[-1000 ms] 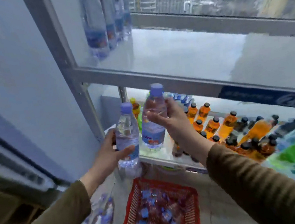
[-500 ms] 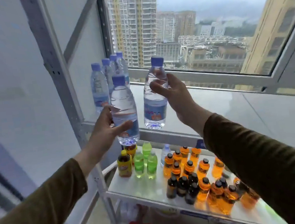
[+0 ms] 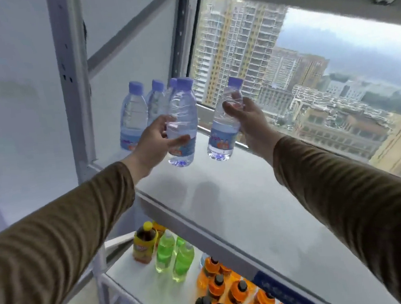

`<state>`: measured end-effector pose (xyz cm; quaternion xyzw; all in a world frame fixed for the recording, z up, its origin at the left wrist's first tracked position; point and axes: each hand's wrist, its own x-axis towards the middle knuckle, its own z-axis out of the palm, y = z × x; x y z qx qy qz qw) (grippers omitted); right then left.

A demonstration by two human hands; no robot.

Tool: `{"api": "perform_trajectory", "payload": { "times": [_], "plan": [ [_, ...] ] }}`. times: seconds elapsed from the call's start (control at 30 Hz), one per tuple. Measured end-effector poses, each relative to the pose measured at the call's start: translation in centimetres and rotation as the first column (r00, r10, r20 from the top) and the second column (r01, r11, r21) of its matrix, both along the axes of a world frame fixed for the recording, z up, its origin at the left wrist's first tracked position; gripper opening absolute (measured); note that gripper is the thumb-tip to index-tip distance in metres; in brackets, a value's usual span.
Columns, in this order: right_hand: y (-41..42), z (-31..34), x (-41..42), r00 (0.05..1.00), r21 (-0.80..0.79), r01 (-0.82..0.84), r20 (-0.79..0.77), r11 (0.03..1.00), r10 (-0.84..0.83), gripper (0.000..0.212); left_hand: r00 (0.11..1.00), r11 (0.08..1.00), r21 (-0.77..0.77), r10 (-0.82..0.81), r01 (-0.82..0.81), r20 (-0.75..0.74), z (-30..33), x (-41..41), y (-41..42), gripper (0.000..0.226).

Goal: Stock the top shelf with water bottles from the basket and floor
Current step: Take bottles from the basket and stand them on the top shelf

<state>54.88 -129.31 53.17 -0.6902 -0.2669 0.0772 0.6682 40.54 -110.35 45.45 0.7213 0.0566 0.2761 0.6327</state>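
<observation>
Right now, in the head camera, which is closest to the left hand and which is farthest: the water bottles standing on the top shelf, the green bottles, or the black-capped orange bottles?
From the left hand:
1. Water bottles standing on the top shelf, just behind it, by the left post.
2. Green bottles, on the shelf below, towards the left.
3. Black-capped orange bottles, lowest in the picture, farther right on that lower shelf.
</observation>
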Motion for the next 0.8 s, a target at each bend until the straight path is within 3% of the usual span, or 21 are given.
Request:
{"api": "perform_trajectory", "payload": {
  "times": [0.1, 0.2, 0.5, 0.63, 0.8],
  "plan": [
    [2.1, -0.4, 3.2, 1.000, -0.027, -0.009, -0.016, 1.000, 0.009, 0.035, 1.000, 1.000, 0.023, 0.013, -0.012, -0.028, 0.1, 2.5, 0.4, 0.044],
    [3.9, -1.0, 5.4, 0.999, -0.053, -0.014, -0.039, 0.999, 0.012, 0.047, 0.999, 1.000, 0.019, 0.018, -0.017, -0.048, -0.3, 4.9, 0.8, 0.051],
    [7.1, -2.6, 9.8, 0.997, -0.096, -0.030, -0.074, 0.995, 0.023, 0.056, 0.989, 0.993, 0.105, 0.061, -0.048, -0.133, -1.6, 9.8, 1.8, 0.068],
    [7.9, -3.0, 11.0, 0.996, -0.112, -0.064, -0.064, 0.992, 0.057, 0.051, 0.983, 0.988, 0.131, 0.106, -0.086, -0.152, -2.3, 11.1, 2.1, 0.071],
    [8.8, -3.3, 12.1, 0.993, -0.109, -0.118, -0.045, 0.987, 0.113, 0.033, 0.980, 0.985, 0.118, 0.143, -0.127, -0.140, -2.7, 12.4, 2.0, 0.058]
  ]
}}
